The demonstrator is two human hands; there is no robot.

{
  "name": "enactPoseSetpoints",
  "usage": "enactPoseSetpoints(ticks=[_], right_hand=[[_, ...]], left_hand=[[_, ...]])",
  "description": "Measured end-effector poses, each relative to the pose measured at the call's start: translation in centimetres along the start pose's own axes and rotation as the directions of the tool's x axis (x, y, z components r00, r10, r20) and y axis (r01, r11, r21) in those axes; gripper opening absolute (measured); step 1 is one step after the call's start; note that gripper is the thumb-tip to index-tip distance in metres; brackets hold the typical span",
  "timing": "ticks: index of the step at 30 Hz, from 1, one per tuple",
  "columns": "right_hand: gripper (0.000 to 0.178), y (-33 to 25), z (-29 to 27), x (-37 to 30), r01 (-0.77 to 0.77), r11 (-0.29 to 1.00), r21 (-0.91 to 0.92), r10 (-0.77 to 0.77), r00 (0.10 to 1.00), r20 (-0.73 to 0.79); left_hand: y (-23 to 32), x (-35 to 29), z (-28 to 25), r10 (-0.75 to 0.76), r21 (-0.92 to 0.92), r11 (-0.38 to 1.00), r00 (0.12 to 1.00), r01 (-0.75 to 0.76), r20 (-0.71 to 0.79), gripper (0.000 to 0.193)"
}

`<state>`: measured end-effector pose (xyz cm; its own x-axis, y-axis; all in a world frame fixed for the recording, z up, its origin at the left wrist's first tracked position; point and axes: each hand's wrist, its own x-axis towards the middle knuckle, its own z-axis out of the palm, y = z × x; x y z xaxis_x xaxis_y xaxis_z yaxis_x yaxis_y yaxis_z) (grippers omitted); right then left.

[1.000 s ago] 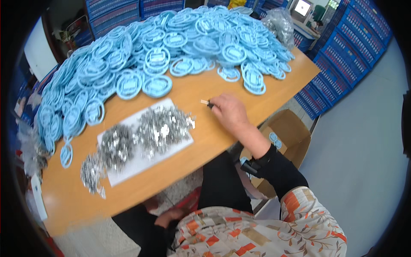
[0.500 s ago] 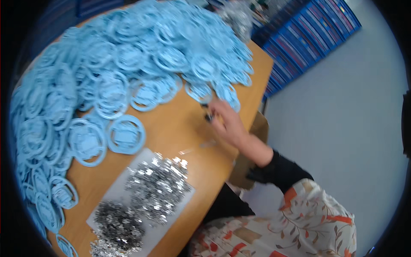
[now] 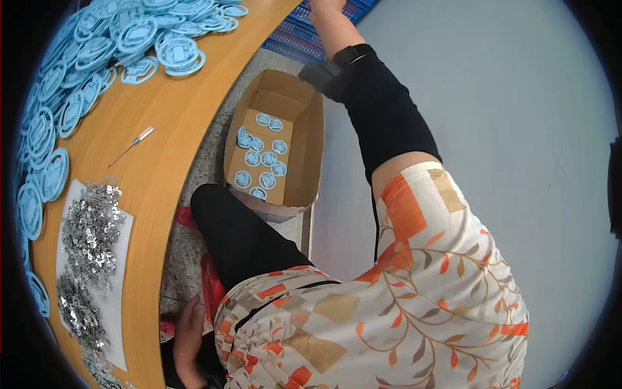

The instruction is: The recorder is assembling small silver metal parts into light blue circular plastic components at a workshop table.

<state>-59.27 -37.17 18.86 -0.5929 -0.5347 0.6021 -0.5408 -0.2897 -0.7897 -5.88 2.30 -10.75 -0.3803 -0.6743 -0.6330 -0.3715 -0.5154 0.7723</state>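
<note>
My right hand (image 3: pixel 327 6) reaches out at the top edge of the picture, by the blue bins beyond the table. Its fingers are cut off, so whatever it may hold is out of sight. Low down, my left hand (image 3: pixel 188 327) is beside my lap, below the table edge. Its fingers look stretched out, and nothing shows in them. A small screwdriver (image 3: pixel 135 144) with a clear handle lies on the wooden table (image 3: pixel 162 117). Light-blue ring-shaped plastic pieces (image 3: pixel 136 35) are heaped along the table's far and left sides.
Small silvery metal parts (image 3: pixel 94 233) lie piled on a white sheet (image 3: pixel 120 279). On the floor right of the table, an open cardboard box (image 3: pixel 304 136) holds several blue round pieces (image 3: pixel 267 159). Blue racks of bins (image 3: pixel 295 39) stand at the far end.
The view has swung right and down, bringing the box and my left hand into sight. My right hand has left the table beside the blue pieces and now reaches outward at the top.
</note>
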Motion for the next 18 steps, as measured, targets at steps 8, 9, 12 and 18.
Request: enactPoseSetpoints(ticks=[8,9,12,18], right_hand=[[0.037,0.8,-5.8,10.9,0.281,0.745,-0.605,-0.309,0.949,0.061],[0.041,0.3,-5.3,10.4,0.262,0.795,-0.547,-0.277,0.959,0.056],[0.035,0.9,-4.5,8.1,0.196,0.913,-0.357,-0.217,0.976,-0.017],[0.020,-2.4,2.4,-7.1,-0.481,0.834,0.269,0.434,0.874,0.218]], left_hand=[[20.0,-13.4,4.7,0.296,-0.100,0.951,0.955,-0.293,0.011,0.018],[22.2,-12.3,4.4,0.258,0.016,0.962,0.931,-0.271,0.260,0.026],[28.8,-6.3,6.9,0.245,0.022,0.929,0.658,-0.370,0.712,0.034],[32.6,-1.8,16.6,0.044,0.320,0.662,0.462,-0.678,0.886,0.038]])
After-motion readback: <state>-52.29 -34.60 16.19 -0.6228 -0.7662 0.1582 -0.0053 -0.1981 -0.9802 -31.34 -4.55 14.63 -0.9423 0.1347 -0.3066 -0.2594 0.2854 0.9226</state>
